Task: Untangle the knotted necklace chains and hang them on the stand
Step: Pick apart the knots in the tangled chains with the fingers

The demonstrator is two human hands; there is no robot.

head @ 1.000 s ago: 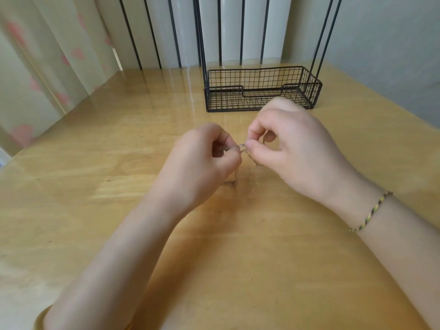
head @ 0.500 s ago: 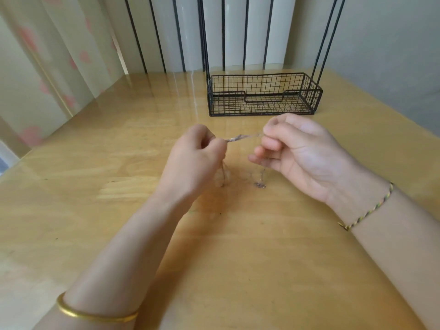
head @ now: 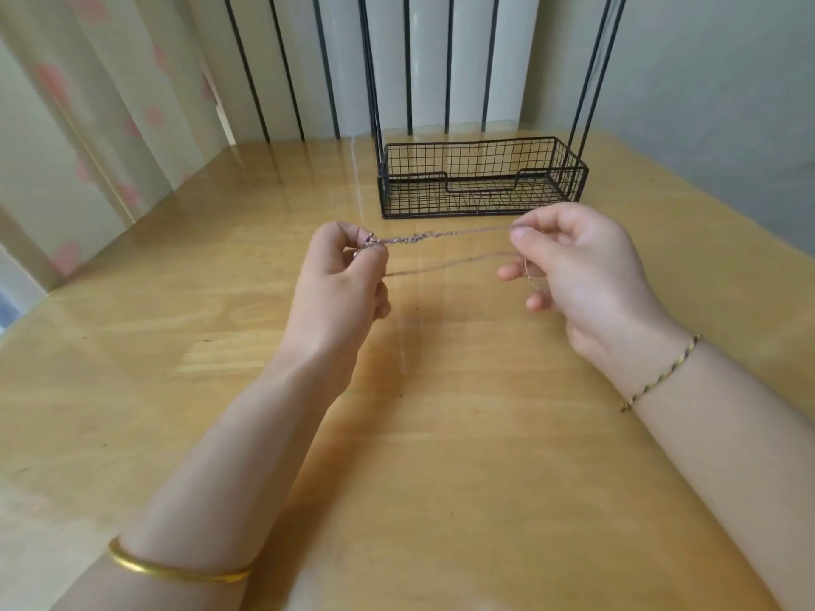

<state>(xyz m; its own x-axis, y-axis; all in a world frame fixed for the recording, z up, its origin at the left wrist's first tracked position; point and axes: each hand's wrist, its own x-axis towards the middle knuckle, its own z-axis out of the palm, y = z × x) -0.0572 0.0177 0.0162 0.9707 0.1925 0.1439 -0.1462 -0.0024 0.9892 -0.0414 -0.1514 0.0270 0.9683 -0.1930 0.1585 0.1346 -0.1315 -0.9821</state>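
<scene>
necklace chains [head: 467,232] — taut between both grips, knot [head: 419,236] nearer the left | left hand [head: 337,280] pinches one end, right hand [head: 573,262] the other | risk: pulling harder could cinch the knot or snap a link — a slipped pinch drops it to the bench [head: 441,434] | wire stand [head: 480,178] beyond the grips, its top out of frame | no readable writing

Soft, even daylight through a wide-angle lens.
Pale glare streaks the glossy table [head: 176,346]; the thin necklace chains [head: 445,235] look slightly blurred, and the frame edges bow.
</scene>
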